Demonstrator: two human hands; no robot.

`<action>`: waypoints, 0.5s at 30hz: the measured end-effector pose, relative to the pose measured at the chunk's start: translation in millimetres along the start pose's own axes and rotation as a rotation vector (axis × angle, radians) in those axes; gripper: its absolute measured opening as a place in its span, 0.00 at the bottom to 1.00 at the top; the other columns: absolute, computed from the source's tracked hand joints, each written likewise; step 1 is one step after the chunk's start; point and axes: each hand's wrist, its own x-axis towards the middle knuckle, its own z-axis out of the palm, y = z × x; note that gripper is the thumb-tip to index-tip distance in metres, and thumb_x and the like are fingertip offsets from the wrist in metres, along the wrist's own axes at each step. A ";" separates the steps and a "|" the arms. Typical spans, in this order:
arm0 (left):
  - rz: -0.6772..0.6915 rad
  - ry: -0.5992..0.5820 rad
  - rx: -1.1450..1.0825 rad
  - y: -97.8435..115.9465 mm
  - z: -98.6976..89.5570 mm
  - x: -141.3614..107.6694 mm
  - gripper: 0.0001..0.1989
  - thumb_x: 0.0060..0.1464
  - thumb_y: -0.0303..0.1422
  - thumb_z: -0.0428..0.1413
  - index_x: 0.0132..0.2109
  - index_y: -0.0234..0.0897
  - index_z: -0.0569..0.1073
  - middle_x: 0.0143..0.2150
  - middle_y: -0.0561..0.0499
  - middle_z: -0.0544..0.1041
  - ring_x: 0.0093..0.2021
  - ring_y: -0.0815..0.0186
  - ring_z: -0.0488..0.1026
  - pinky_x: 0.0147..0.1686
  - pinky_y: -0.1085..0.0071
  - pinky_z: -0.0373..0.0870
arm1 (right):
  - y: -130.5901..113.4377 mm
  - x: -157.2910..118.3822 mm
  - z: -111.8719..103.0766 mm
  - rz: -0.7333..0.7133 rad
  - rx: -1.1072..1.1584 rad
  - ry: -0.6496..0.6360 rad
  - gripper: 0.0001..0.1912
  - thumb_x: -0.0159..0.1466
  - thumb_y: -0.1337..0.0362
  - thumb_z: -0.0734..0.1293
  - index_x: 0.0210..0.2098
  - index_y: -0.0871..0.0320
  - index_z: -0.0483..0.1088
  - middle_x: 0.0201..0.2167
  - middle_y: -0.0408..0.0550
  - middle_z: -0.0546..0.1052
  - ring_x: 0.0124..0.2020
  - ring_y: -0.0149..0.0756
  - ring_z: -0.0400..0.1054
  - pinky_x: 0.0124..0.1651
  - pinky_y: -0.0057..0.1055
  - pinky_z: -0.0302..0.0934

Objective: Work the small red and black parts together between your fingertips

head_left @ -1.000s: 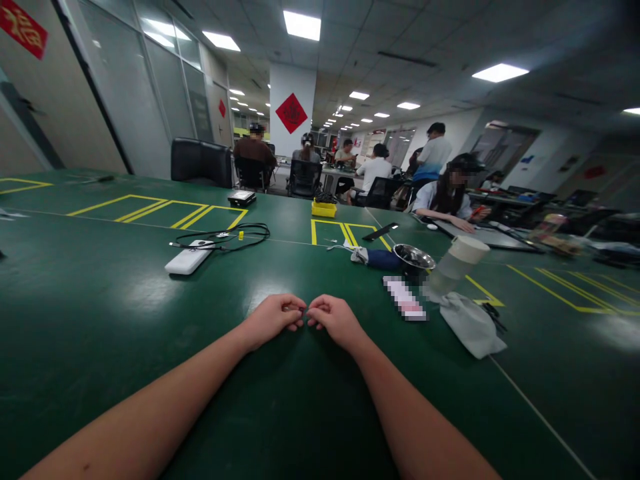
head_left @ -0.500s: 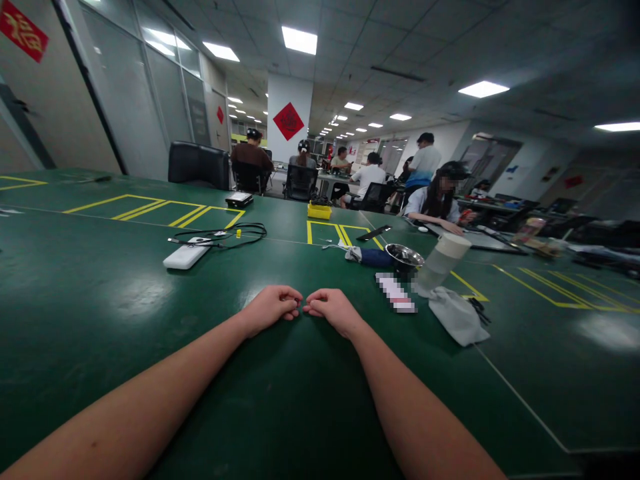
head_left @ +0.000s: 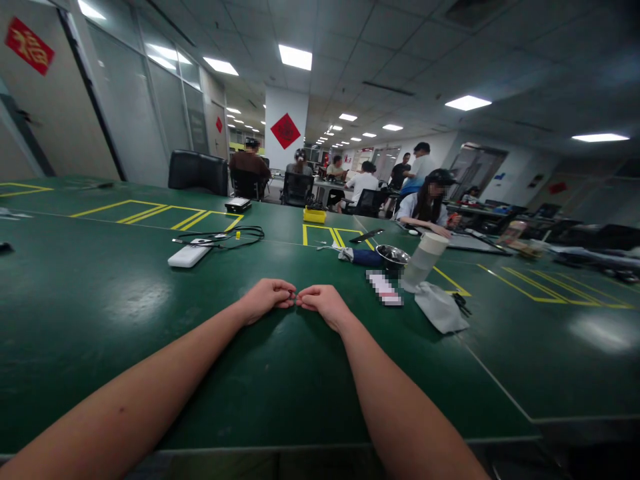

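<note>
Over the green table [head_left: 210,373], my left hand [head_left: 267,300] and my right hand [head_left: 324,304] face each other, fingertips nearly meeting. The fingers of my left hand are pinched together, with a tiny dark spot at their tips that is too small to name. My right hand is pinched as well; whatever lies between its fingers, if anything, cannot be made out. Beyond the left hand lies a white power bank [head_left: 190,255] with a black cable [head_left: 250,235]. To the right of my right hand is a phone-like flat object [head_left: 384,288], blurred out by pixels.
At the right stand a cloudy bottle [head_left: 424,261], a metal bowl [head_left: 394,256] and a grey pouch [head_left: 440,308]. A dark blue rolled item [head_left: 366,258] lies beside the bowl. Farther back are a yellow box [head_left: 315,215] and a seated person [head_left: 425,207] at the table.
The camera view has shifted slightly, and the table's near edge now shows. My right hand has come closer to my left, narrowing the gap between the fingertips.
</note>
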 end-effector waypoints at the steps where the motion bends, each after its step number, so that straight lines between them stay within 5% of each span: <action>1: -0.002 -0.002 -0.013 0.7 0.2 -0.7 0.11 0.47 0.25 0.58 0.41 0.30 0.74 0.37 0.46 0.78 0.34 0.69 0.75 0.40 0.72 0.72 | 0.1 -1.3 -1.6 0.005 0.026 0.010 0.09 0.47 0.72 0.69 0.30 0.64 0.75 0.28 0.48 0.78 0.33 0.33 0.74 0.40 0.28 0.68; 9: 0.006 -0.018 0.100 8.8 5.9 -8.9 0.10 0.49 0.26 0.56 0.41 0.30 0.74 0.33 0.48 0.78 0.30 0.70 0.75 0.32 0.75 0.71 | 1.8 -2.6 -1.4 -0.034 0.071 0.037 0.08 0.48 0.74 0.68 0.29 0.64 0.74 0.28 0.48 0.77 0.33 0.33 0.74 0.41 0.29 0.68; 15: 0.028 -0.001 -0.115 1.1 -3.9 -7.9 0.13 0.49 0.26 0.58 0.44 0.30 0.73 0.42 0.43 0.76 0.35 0.69 0.76 0.40 0.72 0.72 | -0.1 -2.2 -10.3 -0.036 0.168 0.002 0.09 0.47 0.71 0.71 0.30 0.63 0.73 0.31 0.50 0.77 0.35 0.35 0.74 0.42 0.30 0.68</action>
